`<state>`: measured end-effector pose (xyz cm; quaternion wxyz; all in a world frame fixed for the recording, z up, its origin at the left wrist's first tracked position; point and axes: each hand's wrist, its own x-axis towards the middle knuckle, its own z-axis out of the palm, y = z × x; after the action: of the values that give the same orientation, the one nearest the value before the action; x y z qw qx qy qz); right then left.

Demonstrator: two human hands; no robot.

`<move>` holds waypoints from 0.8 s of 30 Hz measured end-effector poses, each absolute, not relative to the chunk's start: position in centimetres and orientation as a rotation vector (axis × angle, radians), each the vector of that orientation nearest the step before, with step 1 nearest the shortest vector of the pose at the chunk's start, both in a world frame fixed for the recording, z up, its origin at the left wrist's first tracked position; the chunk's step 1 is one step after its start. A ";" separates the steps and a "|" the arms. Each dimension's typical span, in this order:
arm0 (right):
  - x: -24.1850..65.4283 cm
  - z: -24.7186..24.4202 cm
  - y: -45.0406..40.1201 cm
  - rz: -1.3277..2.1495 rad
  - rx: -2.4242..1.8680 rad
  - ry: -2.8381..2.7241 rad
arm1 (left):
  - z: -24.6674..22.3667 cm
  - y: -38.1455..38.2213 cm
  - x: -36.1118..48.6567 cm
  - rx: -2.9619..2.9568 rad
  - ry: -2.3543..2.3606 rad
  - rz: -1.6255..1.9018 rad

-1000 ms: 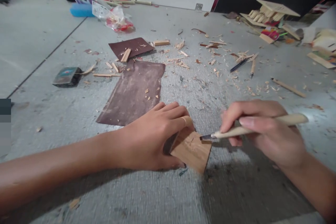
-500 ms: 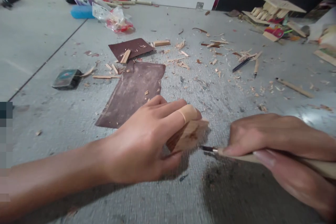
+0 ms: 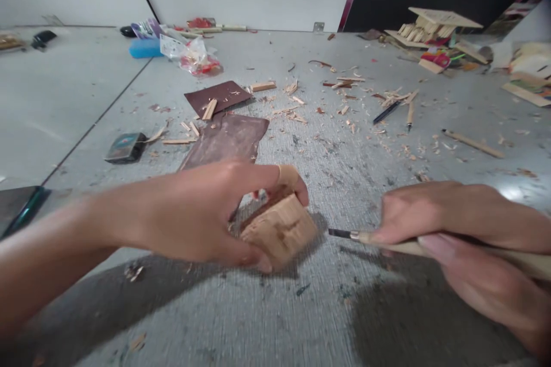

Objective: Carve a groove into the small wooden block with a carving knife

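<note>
A: What's the L hand (image 3: 206, 212) doing?
B: Pinching the wood block (image 3: 286, 232) btwn thumb & fingers, thumb pressing the near side, fingers curling over the far side. A tan band (image 3: 287, 175) is wrapping one finger.
A: Where's the block sitting, approx?
B: It's sitting near the mid of the scene, tilting, w/ a rough, gouged face showing. Bit blurry, so can't tell if it's resting on the gray surface (image 3: 267, 327) or hanging just above.
A: & the R hand (image 3: 447, 229)?
B: Gripping the carving tool (image 3: 398, 245), thumb & fingers wrapping its pale handle. The blade (image 3: 340, 233) is pointing L, lying just R of the block, apart from it.
A: What else is lying abt?
B: Far of the L hand, a brown sheet (image 3: 228, 140) is lying partly hidden behind it; a darker sheet (image 3: 217, 96) is lying farther back, w/ a wood strip (image 3: 210, 109) resting on its near edge. A small dark box (image 3: 125, 148) is sitting L of both.
A: Far R?
B: A dark-handled tool (image 3: 387, 112) & a pale stick (image 3: 473, 143) are lying among shavings; a pale wood model (image 3: 433, 26) is standing farther off.
A: Far L?
B: A clear bag (image 3: 198, 58) w/ red bits is lying next to a blue item (image 3: 144, 49).
</note>
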<state>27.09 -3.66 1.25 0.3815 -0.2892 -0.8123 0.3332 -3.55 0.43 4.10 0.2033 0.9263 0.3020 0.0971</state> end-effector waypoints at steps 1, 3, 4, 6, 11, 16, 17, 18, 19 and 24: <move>27.3 1.3 -3.8 0.885 -0.764 -2.025 | 3.7 0.6 -3.4 2.453 0.749 0.225; 27.5 1.3 -3.9 0.935 -0.801 -1.963 | 2.5 1.1 -2.9 2.296 0.621 0.149; 27.6 1.4 -3.9 0.949 -0.817 -1.958 | 1.8 1.3 -2.7 2.313 0.570 0.153; 27.5 1.5 -3.9 0.958 -0.898 -1.962 | 0.8 1.5 -2.4 2.392 0.514 0.194; 27.2 1.9 -3.2 1.018 -0.891 -2.116 | 0.3 -0.1 -1.5 2.510 0.757 0.210; 27.5 1.7 -2.7 1.213 -0.946 -2.091 | 0.6 -2.5 -0.2 2.553 0.929 0.186; 27.5 1.6 -2.7 1.240 -0.978 -2.075 | 0.6 -2.8 -0.1 2.538 0.931 0.165; 27.5 1.5 -2.7 1.246 -1.008 -2.065 | 0.6 -2.9 0.0 2.521 0.936 0.148; 27.5 1.3 -2.7 1.234 -1.034 -2.072 | 0.7 -3.0 0.1 2.505 0.942 0.136; 27.6 1.2 -2.2 1.073 -1.068 -2.189 | 0.6 -2.9 0.1 2.504 0.955 0.158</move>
<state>27.62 -2.21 1.18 0.2380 -0.3897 -0.7988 0.3915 0.06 -2.92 0.62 0.2265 0.9085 0.3465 0.0574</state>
